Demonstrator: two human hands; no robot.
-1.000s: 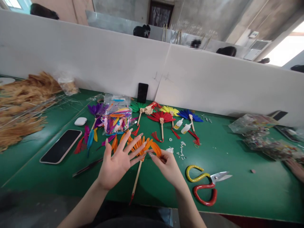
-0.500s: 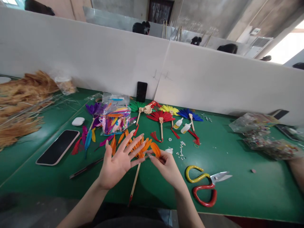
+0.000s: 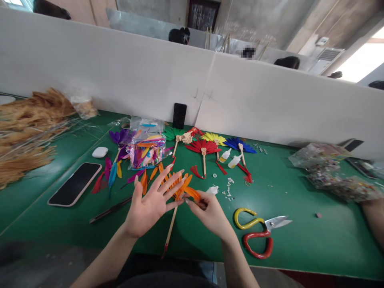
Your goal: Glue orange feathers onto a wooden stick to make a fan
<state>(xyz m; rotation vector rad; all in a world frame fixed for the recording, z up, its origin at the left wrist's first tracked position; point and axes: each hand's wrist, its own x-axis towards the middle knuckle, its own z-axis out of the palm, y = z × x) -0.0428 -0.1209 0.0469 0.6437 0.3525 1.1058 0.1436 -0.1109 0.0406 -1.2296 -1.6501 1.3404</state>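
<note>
At the near middle of the green worktop (image 3: 300, 236), the left hand (image 3: 148, 208) lies flat with fingers spread over the orange feather fan (image 3: 179, 188), pressing it down. The right hand (image 3: 210, 212) pinches one orange feather (image 3: 192, 193) at the fan's right edge. Red-and-yellow scissors (image 3: 258, 232) lie just right.

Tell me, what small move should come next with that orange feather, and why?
Probably the right hand should slide the orange feather it pinches into the open right edge of the orange feather fan. The left hand lies spread flat over the fan's other feathers, and the feather's tip already points at the fan.
</note>
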